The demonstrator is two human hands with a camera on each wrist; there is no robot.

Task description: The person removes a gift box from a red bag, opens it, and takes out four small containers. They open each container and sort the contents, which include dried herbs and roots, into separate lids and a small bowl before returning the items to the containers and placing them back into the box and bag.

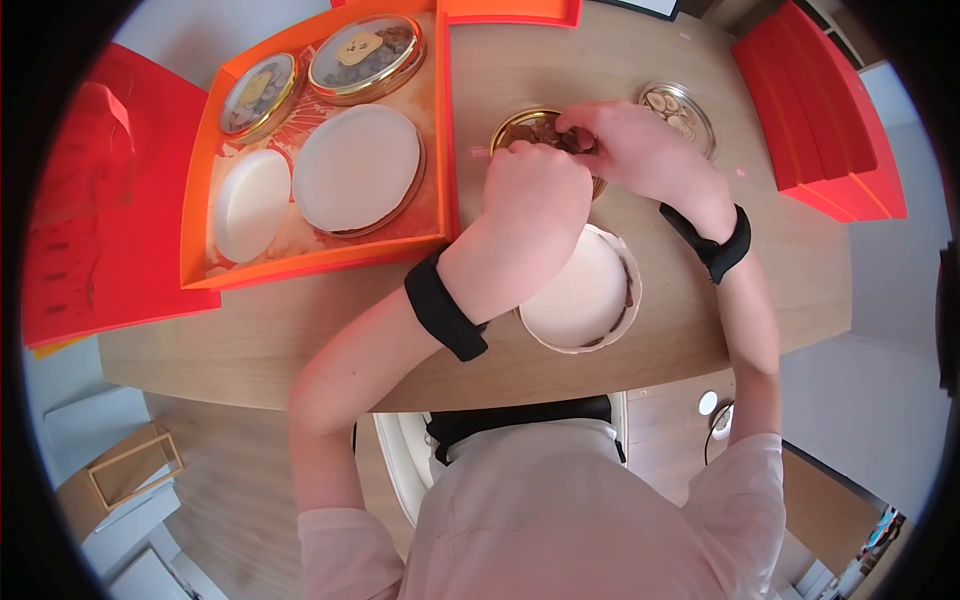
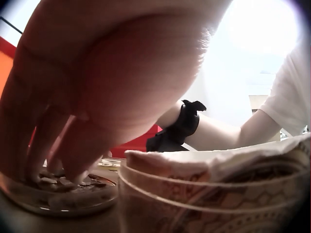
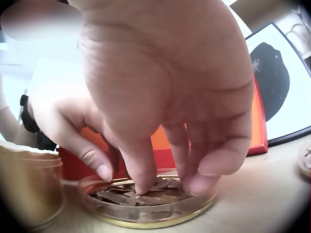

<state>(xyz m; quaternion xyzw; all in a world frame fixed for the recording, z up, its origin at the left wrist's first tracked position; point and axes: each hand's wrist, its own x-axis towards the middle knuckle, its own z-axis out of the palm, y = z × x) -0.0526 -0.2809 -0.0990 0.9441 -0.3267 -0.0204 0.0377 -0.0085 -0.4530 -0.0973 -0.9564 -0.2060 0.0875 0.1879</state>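
Note:
A round, shallow, clear dish (image 3: 146,212) with a gold rim holds flat brown pieces (image 3: 160,198). My right hand (image 1: 645,145) reaches in from the right, its fingertips spread and touching the pieces in the right wrist view. From the left, my left hand (image 1: 535,205) arches over the same dish with fingers pointing down; its fingertips (image 2: 75,172) are down among the pieces. Part of the dish is hidden by the hands in the head view. Close in front stands a round clear-walled container (image 2: 209,199) with a white top (image 1: 580,290), overlapped by my left hand.
On the left sits an orange box (image 1: 320,265) with two gold-rimmed containers and two white-topped ones. A clear dish of pale round slices (image 1: 675,110) stands behind my right hand. A red box (image 1: 820,120) is at the right, a red bag (image 1: 110,200) at the far left.

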